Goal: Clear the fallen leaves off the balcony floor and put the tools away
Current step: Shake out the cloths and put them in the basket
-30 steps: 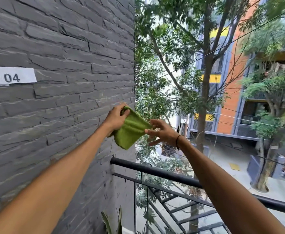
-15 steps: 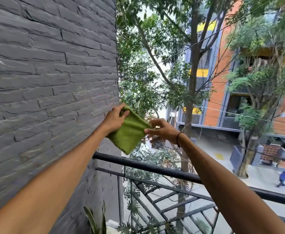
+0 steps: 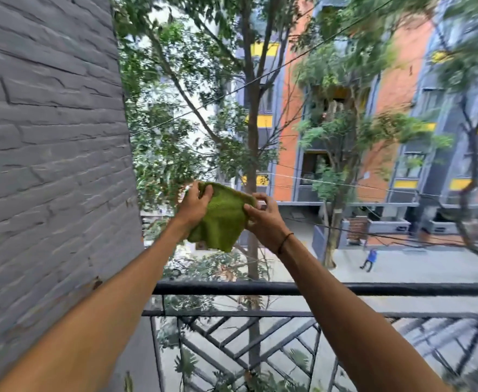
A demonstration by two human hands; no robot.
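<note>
Green cloth [image 3: 223, 219] held beyond the railing [image 3: 345, 288], pinched between left hand [image 3: 194, 206] and right hand [image 3: 263, 220], each grip closed on an upper corner. Recommend keeping both pinches firm while shaking outward; a drop lands on the street.

Grey brick wall [image 3: 48, 165], black railing [image 3: 345, 289] (lattice below), orange building [image 3: 288, 108], trees [image 3: 249, 80]

Two hands [image 3: 195, 206], one green cloth [image 3: 223, 219]
</note>
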